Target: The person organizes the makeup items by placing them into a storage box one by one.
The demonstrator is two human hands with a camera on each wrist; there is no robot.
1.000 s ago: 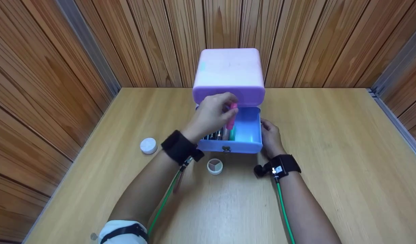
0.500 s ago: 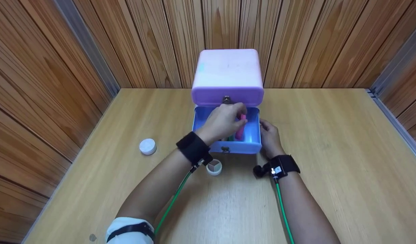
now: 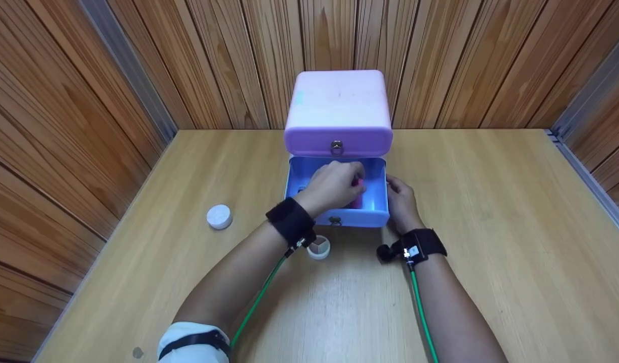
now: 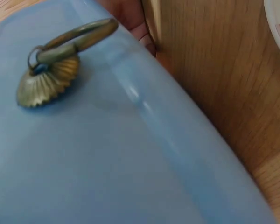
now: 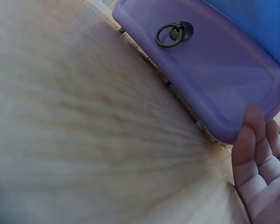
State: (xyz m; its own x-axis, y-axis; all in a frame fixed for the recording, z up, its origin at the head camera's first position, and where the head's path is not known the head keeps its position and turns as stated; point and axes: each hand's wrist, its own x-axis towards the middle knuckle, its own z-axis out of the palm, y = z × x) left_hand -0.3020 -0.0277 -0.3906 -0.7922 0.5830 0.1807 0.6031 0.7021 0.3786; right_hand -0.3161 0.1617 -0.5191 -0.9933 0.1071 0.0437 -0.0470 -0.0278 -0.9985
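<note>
A small two-drawer box (image 3: 338,98) stands at the back, its lower blue drawer (image 3: 367,218) pulled out. My left hand (image 3: 332,185) reaches down into the drawer and pinches a pink stick-shaped item (image 3: 357,200), which is partly hidden by the fingers. In the left wrist view the drawer's front fills the frame, with its brass ring handle (image 4: 46,79). Along the drawer's right side, my right hand (image 3: 403,204) rests with its fingertips (image 5: 255,119) against the wall. The left hand covers most of the other drawer contents.
On the table in front of the drawer sits a small round pot (image 3: 319,248) with a three-part coloured top. A white round lid or jar (image 3: 219,217) lies farther left. Wood-panelled walls (image 3: 229,60) enclose the back and sides of the table (image 3: 491,227).
My left hand has carried the pink item rightward and lowered it into the drawer, toward its right side. The right hand stays against the drawer's side.
</note>
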